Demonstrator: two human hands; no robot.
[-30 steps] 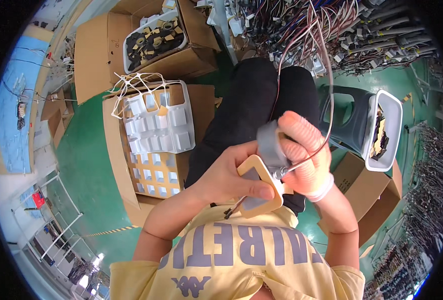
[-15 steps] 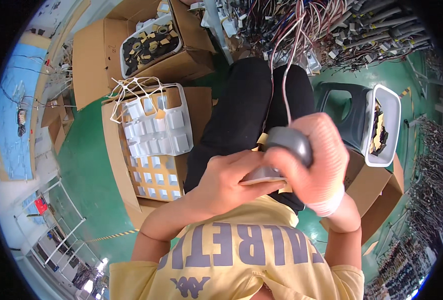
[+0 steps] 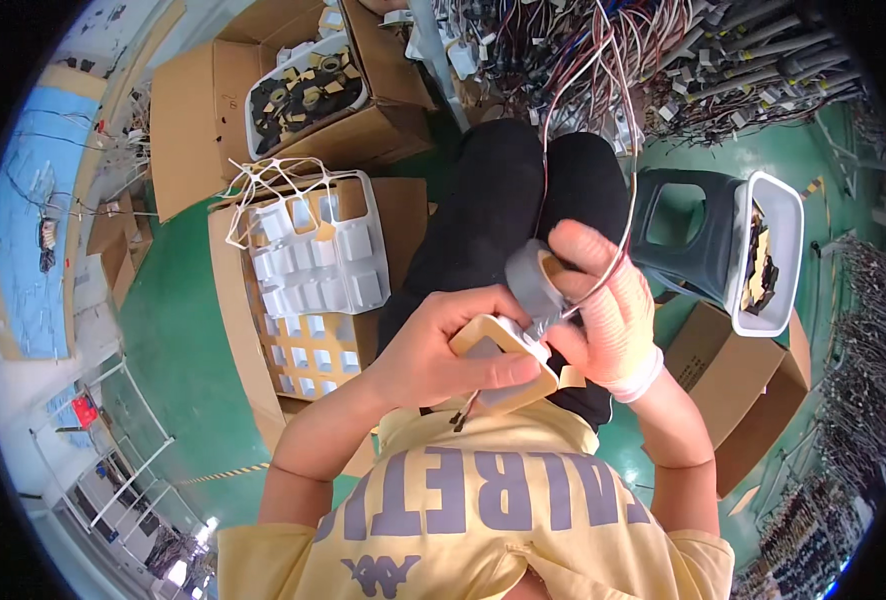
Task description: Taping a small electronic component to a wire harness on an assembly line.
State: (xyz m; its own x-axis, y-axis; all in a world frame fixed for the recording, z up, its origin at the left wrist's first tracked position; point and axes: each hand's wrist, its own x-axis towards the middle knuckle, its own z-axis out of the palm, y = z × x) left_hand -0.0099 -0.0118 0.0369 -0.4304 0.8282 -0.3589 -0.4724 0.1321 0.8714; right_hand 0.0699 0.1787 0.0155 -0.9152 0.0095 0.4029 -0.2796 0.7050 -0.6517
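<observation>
My left hand [image 3: 443,350] is closed around a small pale plastic housing [image 3: 508,392] with a yellowish rim, its thumb lying across the open face. Short dark wire ends [image 3: 460,421] poke out below the housing. In a thin, pale glove with a white cuff, my right hand [image 3: 608,320] grips a roll of grey tape [image 3: 533,282] close above the housing. Between the roll and the housing, a crumpled grey strip meets the housing's edge. Red and white wires [image 3: 630,200] hang from the bundle ahead and pass by my gloved fingers. Both hands are above my lap.
At the left, an open carton [image 3: 248,300] holds white trays with square pockets. Behind it, another carton [image 3: 188,120] contains a tub [image 3: 255,130] of black and tan pieces. To the right stand a dark stool [image 3: 653,215], a white tub [image 3: 785,230] and a carton [image 3: 753,400]. Cable bundles [image 3: 743,70] crowd the far side.
The housing has turned so its open face shows. My right hand has opened out somewhat and tilted the tape roll, which sits further left. The wires now loop right of my gloved hand.
</observation>
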